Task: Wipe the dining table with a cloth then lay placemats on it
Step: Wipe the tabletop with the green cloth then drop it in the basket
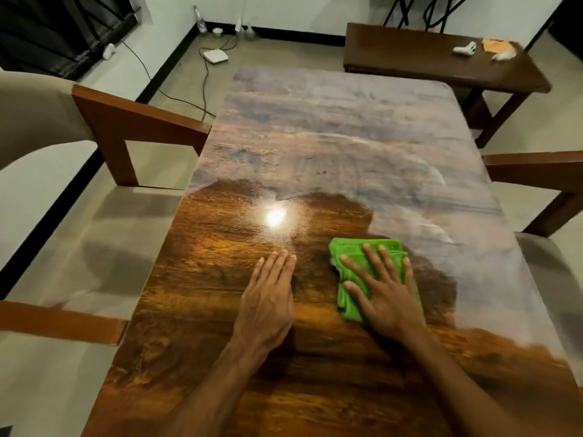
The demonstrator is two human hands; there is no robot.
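The right hand lies flat, fingers spread wide, pressing a folded green cloth onto the glossy brown wooden bench near its front middle. The left hand rests just beside the cloth, palm down on the bare wood, fingers straight and together.

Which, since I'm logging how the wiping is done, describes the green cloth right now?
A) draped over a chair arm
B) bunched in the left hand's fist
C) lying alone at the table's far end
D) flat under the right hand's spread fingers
D: the right hand presses the folded green cloth onto the dining table with spread fingers, while the left hand rests flat on bare wood beside it.
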